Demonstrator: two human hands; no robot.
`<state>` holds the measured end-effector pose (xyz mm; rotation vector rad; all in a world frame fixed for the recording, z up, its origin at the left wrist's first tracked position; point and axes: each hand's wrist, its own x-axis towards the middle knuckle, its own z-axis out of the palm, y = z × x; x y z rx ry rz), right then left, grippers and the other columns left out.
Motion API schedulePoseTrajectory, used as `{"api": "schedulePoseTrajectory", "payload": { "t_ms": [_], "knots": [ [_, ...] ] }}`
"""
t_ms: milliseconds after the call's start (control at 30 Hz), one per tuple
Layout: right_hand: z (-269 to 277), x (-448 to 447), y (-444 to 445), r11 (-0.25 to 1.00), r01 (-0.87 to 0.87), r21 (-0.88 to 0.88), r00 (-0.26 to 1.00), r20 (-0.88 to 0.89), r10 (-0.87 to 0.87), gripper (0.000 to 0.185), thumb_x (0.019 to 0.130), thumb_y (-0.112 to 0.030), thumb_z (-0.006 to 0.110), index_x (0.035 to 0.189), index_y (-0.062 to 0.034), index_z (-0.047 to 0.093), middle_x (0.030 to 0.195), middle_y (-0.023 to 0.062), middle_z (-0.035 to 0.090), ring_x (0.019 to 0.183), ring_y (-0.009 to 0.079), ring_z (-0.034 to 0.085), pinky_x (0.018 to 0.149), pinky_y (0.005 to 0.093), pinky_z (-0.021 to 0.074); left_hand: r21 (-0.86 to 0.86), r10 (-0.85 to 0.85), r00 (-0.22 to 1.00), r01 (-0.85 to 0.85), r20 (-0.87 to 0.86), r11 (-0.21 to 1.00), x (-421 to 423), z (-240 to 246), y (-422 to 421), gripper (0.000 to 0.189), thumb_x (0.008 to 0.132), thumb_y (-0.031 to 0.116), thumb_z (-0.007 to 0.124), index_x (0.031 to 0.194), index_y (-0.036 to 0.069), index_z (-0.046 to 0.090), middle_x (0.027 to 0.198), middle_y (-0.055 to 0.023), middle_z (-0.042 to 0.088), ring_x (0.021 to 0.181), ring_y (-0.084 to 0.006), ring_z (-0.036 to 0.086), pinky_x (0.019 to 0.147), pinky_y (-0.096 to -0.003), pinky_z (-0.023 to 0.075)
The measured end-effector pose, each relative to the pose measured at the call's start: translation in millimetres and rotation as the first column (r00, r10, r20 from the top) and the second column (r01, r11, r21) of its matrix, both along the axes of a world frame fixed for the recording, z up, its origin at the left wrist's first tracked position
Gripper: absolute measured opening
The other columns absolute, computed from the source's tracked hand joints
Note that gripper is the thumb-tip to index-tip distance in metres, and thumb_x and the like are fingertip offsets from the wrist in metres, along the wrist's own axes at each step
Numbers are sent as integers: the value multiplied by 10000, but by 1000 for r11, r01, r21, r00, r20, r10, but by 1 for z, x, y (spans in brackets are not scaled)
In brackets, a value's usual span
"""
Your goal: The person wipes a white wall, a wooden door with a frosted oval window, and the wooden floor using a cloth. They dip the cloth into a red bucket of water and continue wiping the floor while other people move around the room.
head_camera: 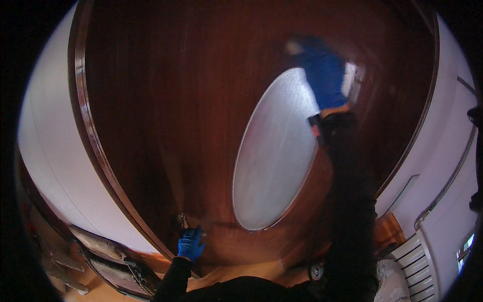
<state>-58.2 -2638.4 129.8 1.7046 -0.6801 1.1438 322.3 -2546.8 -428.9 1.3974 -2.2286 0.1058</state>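
A dark reddish-brown wooden door [158,113] with a tall oval frosted glass panel [275,151] fills the view before me. Low on the left, my left hand [191,243], in a blue glove, is closed on a metal door handle; its grip is partly hidden. My right hand [326,75], also blue-gloved and blurred, is raised to the upper right edge of the glass. Something pale shows at its fingertips, too blurred to name. A dark band with a red patch sits at my right wrist.
A wooden door frame [88,113] borders a white wall [56,124] at left. Cushioned chairs [109,260] stand at lower left. A white radiator [417,268] with a pipe [453,181] is at right, beside a wrapped pale object [392,281].
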Motion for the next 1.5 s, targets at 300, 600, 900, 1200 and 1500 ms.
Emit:
{"api": "schedulePoseTrajectory", "payload": {
  "t_ms": [300, 600, 900, 1200, 1500],
  "knots": [
    [-7, -45, 8, 972, 221, -80, 959, 202, -202, 305, 908, -107, 611, 1198, -64, 694, 1188, 153, 692, 1108, 307, 654, 994, 365, 492, 89, 28, 999, -31, 32, 996, -2, -3, 2, 716, 763, 283, 719, 1393, 41, 477, 1201, -162, 588, 1148, -376, 530, 1002, -503, 425],
    [-13, -99, 6, 984, 135, -117, 951, 294, -95, 239, 903, -131, 582, 1088, -69, 719, 1072, 156, 716, 1004, 322, 675, 923, 387, 514, 172, 43, 997, -52, 58, 984, -2, -4, 2, 760, 799, 306, 688, 1466, 68, 412, 1313, -186, 546, 1253, -398, 480, 1047, -540, 387],
    [-26, -78, -4, 988, -66, 140, 985, 169, 42, 254, 956, -167, 600, 1159, -55, 703, 1124, 133, 711, 1029, 266, 671, 931, 355, 505, 120, 87, 992, -98, 89, 988, -6, 1, 5, 759, 840, 339, 661, 1504, 114, 371, 1339, -184, 524, 1238, -383, 498, 1017, -494, 442],
    [-86, -39, 15, 693, -628, 353, 735, 561, 381, 213, 951, -115, 592, 1087, -29, 731, 1061, 115, 720, 988, 208, 658, 919, 324, 506, 138, 77, 989, -94, 125, 986, -7, -2, -2, 747, 800, 283, 697, 1463, 89, 411, 1257, -151, 559, 1182, -369, 518, 1008, -481, 434],
    [-240, -88, 34, 913, 324, 250, 941, 16, -338, 223, 950, -197, 634, 1133, -94, 709, 1131, 115, 708, 1017, 291, 675, 899, 364, 518, 125, 48, 992, -63, 120, 990, -6, 0, -3, 786, 779, 268, 717, 1473, 81, 398, 1267, -138, 560, 1179, -341, 517, 1041, -475, 391]
  ]
}}
